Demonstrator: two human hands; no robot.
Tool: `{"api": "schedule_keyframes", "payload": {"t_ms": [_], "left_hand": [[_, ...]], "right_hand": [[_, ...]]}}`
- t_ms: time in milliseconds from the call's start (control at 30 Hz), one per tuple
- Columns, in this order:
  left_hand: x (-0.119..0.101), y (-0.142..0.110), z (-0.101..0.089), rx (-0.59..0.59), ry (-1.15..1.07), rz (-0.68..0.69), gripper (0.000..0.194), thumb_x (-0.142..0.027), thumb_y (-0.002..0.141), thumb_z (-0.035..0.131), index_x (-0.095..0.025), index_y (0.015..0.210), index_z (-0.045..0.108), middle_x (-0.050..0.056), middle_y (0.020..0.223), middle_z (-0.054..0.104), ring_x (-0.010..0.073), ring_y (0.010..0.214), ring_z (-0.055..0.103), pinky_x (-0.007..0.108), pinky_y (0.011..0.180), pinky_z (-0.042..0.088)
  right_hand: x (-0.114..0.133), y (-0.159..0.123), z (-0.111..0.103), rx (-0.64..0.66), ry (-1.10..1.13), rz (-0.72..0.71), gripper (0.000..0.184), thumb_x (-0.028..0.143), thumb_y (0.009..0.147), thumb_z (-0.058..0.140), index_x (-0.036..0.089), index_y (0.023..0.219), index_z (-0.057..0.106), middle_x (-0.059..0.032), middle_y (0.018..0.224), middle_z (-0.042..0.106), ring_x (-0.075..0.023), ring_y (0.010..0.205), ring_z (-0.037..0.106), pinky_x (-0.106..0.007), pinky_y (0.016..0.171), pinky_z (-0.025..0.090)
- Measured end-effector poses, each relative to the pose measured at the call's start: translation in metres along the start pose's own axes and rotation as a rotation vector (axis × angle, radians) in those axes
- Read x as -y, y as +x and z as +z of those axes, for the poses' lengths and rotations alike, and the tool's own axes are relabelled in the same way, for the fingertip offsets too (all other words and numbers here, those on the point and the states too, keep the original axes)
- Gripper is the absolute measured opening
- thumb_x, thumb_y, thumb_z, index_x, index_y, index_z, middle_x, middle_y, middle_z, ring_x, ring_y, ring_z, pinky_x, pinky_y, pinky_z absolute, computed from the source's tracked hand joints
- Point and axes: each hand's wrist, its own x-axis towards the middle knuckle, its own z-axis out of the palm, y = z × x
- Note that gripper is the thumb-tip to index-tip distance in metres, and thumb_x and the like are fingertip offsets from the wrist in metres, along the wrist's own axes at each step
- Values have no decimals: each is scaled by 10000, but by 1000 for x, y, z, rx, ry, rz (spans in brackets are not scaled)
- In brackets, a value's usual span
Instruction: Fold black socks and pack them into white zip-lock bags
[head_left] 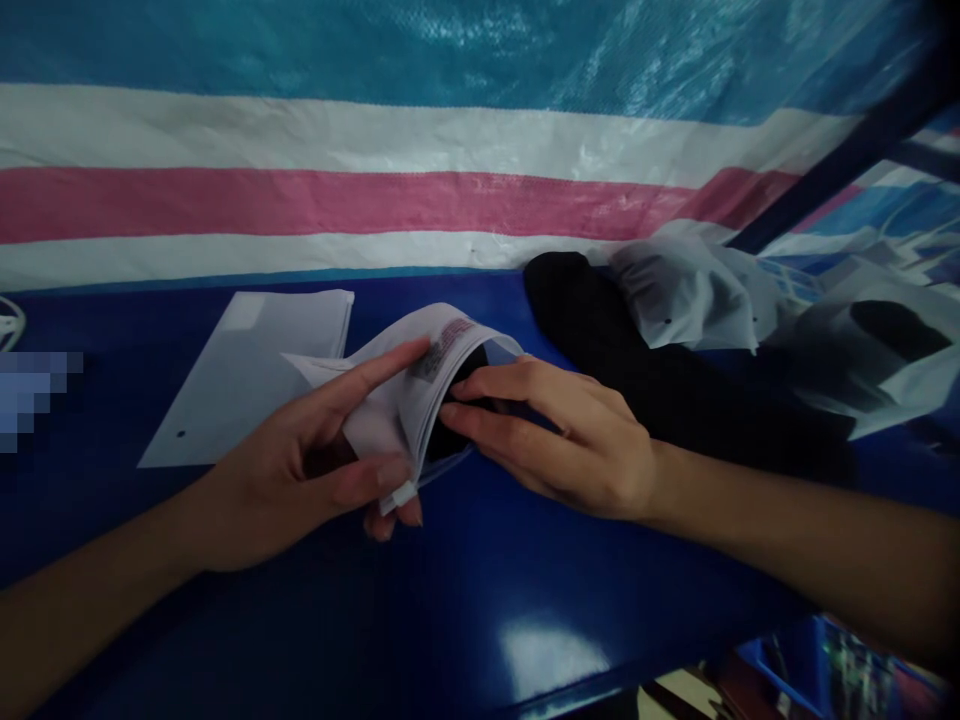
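Note:
My left hand (315, 455) grips a frosted white plastic bag (409, 395) with a printed label, thumb and fingers pinching its open mouth above the glossy blue table (480, 610). My right hand (559, 435) has its fingertips pushed into the mouth of the bag, pressing on a black piece of cloth (457, 400) that sits inside. How the right fingers hold the cloth is partly hidden by the bag.
A stack of flat white bags (247, 375) lies to the left on the table. A pile of black cloth (645, 370) and filled white bags (862, 350) lies at the right. A striped blue, white and pink tarp (375, 200) hangs behind.

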Motion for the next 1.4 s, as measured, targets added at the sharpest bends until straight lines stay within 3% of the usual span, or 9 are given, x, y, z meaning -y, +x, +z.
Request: {"api": "schedule_keyframes", "payload": {"t_ms": [133, 267, 433, 567, 733, 933, 1200, 1300, 1400], "left_hand": [[0, 1, 2, 26, -10, 9, 933, -249, 1113, 768, -445, 1854, 237, 27, 949, 887, 173, 803, 844, 213, 735, 700], [1, 1, 0, 6, -8, 12, 948, -244, 1115, 764, -411, 1864, 208, 28, 904, 883, 179, 781, 841, 215, 709, 694], [1, 1, 3, 26, -9, 26, 820, -273, 1155, 707, -433, 1844, 293, 30, 923, 892, 158, 732, 833, 206, 699, 685], [-1, 5, 10, 3, 17, 57, 640, -304, 1188, 649, -402, 1789, 455, 42, 948, 891, 140, 733, 829, 206, 738, 688], [0, 8, 11, -2, 42, 45, 613, -343, 1190, 655, -398, 1776, 481, 36, 946, 877, 128, 753, 824, 195, 750, 679], [3, 6, 3, -52, -33, 2, 680, -341, 1187, 664, -425, 1808, 400, 21, 855, 848, 114, 689, 776, 165, 656, 622], [-2, 4, 0, -8, 11, -46, 702, -381, 1190, 650, -397, 1827, 355, 11, 780, 812, 113, 628, 701, 167, 577, 558], [-1, 2, -3, 33, 4, -32, 689, -361, 1196, 637, -397, 1826, 362, 10, 765, 804, 117, 636, 699, 163, 567, 519], [1, 0, -6, 88, -36, 3, 675, -351, 1203, 615, -414, 1825, 360, 9, 775, 808, 123, 648, 719, 174, 589, 527]], "right_hand": [[11, 8, 0, 57, 118, 174, 182, 193, 1195, 624, 98, 1265, 764, -90, 1102, 844, -157, 945, 811, -267, 830, 662], [10, 14, -2, 44, 218, 135, 93, 170, 1155, 696, 104, 1169, 761, -66, 969, 792, -166, 865, 772, -308, 793, 637], [16, 19, -9, 116, 43, 204, 323, 234, 1225, 558, 139, 984, 750, -4, 800, 685, -108, 687, 632, -247, 607, 501], [24, 22, -9, 187, -174, 145, 386, 146, 1223, 443, 78, 1098, 802, -43, 851, 696, -121, 662, 585, -263, 561, 462], [25, 17, -2, 194, -134, 179, 331, 122, 1202, 499, 81, 1062, 795, -65, 892, 736, -146, 722, 667, -269, 636, 565], [12, 3, 1, 136, -65, -79, 280, 130, 1174, 579, 18, 1378, 736, -247, 1374, 818, -254, 1068, 835, -391, 916, 742], [13, -8, 16, 233, 36, -59, 419, 27, 1145, 448, -3, 1503, 664, -242, 1503, 778, -264, 1489, 733, -390, 1238, 644], [8, -8, 18, 212, 96, -36, 398, 51, 1151, 476, 24, 1493, 676, -236, 1515, 774, -258, 1502, 721, -406, 1241, 643], [1, -4, 11, 66, 114, -65, 291, 112, 1152, 599, 95, 1411, 731, -181, 1422, 827, -248, 1319, 812, -407, 1109, 713]]}}
